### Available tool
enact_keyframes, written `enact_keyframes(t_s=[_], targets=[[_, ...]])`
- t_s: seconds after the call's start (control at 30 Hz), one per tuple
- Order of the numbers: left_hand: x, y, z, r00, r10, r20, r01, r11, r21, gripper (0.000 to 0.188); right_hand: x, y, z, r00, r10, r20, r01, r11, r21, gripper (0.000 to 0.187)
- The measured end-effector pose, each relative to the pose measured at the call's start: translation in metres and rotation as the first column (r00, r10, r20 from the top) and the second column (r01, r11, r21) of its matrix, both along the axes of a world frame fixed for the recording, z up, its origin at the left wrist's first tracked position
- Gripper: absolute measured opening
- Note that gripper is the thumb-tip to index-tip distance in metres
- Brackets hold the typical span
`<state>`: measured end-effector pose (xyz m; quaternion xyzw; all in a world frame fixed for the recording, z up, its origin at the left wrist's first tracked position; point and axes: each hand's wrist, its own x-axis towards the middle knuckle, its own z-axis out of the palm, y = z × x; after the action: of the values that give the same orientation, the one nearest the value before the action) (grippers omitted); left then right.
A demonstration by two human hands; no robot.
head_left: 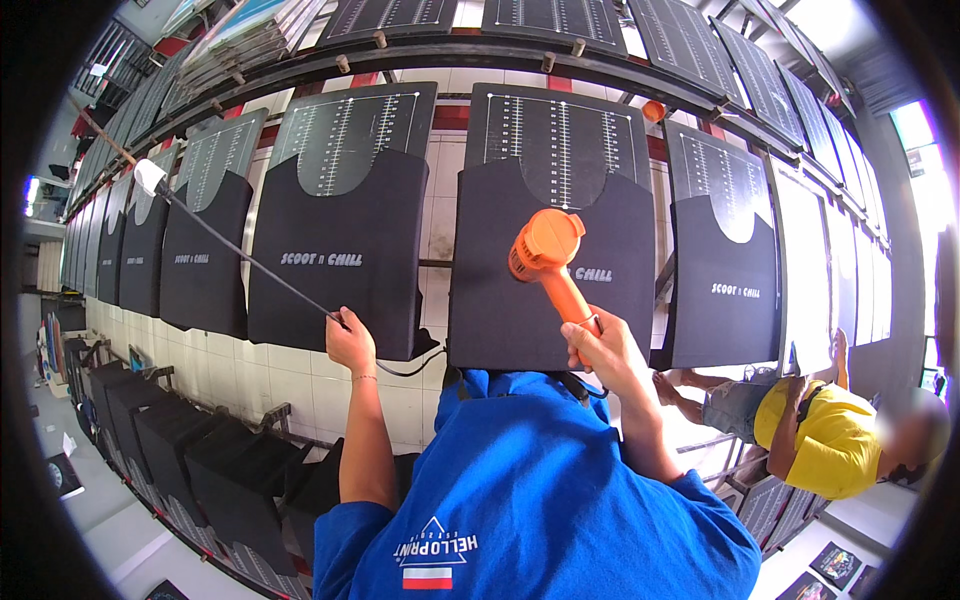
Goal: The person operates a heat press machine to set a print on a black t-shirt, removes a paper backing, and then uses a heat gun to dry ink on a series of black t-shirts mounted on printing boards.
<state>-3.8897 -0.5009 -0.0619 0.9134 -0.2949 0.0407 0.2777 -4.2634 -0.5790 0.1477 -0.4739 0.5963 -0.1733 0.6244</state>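
My right hand (610, 350) is wrapped round the handle of an orange heat gun (550, 245). The gun hangs over a black printed shirt piece (500, 310) on a dark pallet in front of me and hides part of its white print. To the left, my left hand (350, 343) is closed on a black power cord (265, 265). That cord stretches up and left to a white connector (150, 177) and sags from my hand toward my waist. Beside my left hand lies another black shirt piece (340, 225) with white lettering.
More pallets (722, 180) with ruled white lines and black fabric stand in rows on both sides. A metal rail (480, 48) runs across the back. At the right, a person in a yellow shirt (825, 440) leans at the white pallets. Behind me are more black-covered pallets (225, 480).
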Motion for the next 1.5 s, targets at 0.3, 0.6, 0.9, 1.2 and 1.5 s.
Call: enact_keyframes(t_s=[0.3,0.6,0.9,1.2,1.5], targets=[[0.0,0.0,-0.001,1.0,0.002,0.03,-0.001,1.0,-0.02,0.033,-0.011,0.002,0.003,0.999,-0.042,-0.033,0.041,0.998,-0.045,0.035],[-0.003,-0.001,0.001,1.0,0.012,0.017,-0.012,1.0,-0.008,0.033,-0.025,0.001,0.009,0.995,-0.096,-0.021,0.096,0.995,-0.011,0.034],[-0.002,-0.001,-0.001,1.0,-0.005,0.026,0.005,1.0,-0.029,0.033,-0.035,0.006,0.004,0.992,-0.121,-0.039,0.119,0.991,-0.053,0.034],[-0.001,0.0,-0.002,1.0,0.01,0.013,-0.01,1.0,0.013,0.033,-0.055,0.005,0.013,0.987,-0.154,-0.05,0.152,0.988,-0.034,0.031],[-0.003,-0.001,-0.001,0.999,0.015,0.04,-0.016,1.0,0.011,0.034,-0.065,0.008,0.006,0.975,-0.218,-0.029,0.215,0.972,-0.093,0.031]])
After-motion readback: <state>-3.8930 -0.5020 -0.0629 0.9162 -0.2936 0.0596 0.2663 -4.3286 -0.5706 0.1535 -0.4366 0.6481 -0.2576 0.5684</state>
